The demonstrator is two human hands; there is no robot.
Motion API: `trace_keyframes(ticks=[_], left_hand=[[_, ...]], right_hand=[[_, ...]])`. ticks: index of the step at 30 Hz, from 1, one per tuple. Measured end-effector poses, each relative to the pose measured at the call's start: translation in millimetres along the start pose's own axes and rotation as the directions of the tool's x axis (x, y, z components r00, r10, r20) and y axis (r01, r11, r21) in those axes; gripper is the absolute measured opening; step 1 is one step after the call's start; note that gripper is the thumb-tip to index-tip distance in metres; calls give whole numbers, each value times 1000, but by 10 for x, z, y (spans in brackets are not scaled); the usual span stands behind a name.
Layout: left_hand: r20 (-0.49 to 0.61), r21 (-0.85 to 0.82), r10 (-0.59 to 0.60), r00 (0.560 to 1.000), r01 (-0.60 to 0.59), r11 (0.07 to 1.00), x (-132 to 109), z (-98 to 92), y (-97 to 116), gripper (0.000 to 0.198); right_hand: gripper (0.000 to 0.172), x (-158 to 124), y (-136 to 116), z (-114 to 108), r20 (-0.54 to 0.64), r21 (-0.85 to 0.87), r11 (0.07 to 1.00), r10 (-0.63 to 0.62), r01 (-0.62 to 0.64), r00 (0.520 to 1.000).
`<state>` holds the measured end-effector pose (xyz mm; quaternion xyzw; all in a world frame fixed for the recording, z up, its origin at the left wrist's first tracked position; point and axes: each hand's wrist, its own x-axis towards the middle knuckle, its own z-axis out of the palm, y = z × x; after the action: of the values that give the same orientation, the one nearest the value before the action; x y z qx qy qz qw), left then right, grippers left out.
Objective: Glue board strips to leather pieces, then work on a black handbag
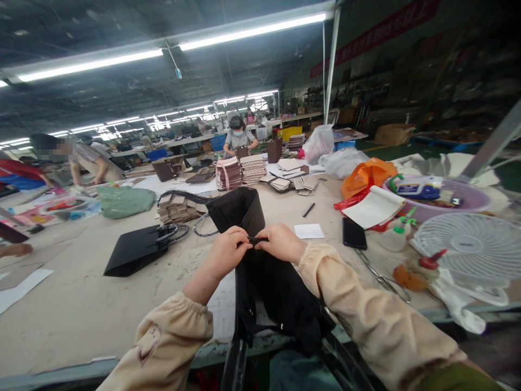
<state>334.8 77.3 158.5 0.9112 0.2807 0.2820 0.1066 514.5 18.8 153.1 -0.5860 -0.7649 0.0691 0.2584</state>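
A black handbag (280,288) lies open across the table edge in front of me, its handles hanging toward my lap. Both hands meet over its middle. My left hand (228,247) pinches a thin dark strip at the bag, thumb and fingers together. From the other side my right hand (280,243) grips the same strip with its fingertips. Beyond the hands a dark panel of the bag (244,209) stands up. Another black handbag (138,247) with looped handles lies on its side to the left.
Right of my hands are a white paper (309,231), a pen (309,210), a phone (354,233), scissors (382,277) and a white plastic basket (468,244). Stacks of brown pieces (253,169) stand farther back. A green plastic bag (126,202) lies left. People work across the table.
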Motion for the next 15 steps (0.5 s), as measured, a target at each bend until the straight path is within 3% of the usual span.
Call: trace_keyframes(ticks=[7, 15], left_hand=[[-52, 24, -76, 996, 78, 997, 5, 56, -29, 7], [-4, 42, -120, 993, 120, 992, 6, 16, 14, 7]], right_hand=[[20, 10, -15, 0, 10, -25, 1000, 11, -11, 1000], [21, 4, -45, -25, 17, -48, 999, 15, -14, 1000]])
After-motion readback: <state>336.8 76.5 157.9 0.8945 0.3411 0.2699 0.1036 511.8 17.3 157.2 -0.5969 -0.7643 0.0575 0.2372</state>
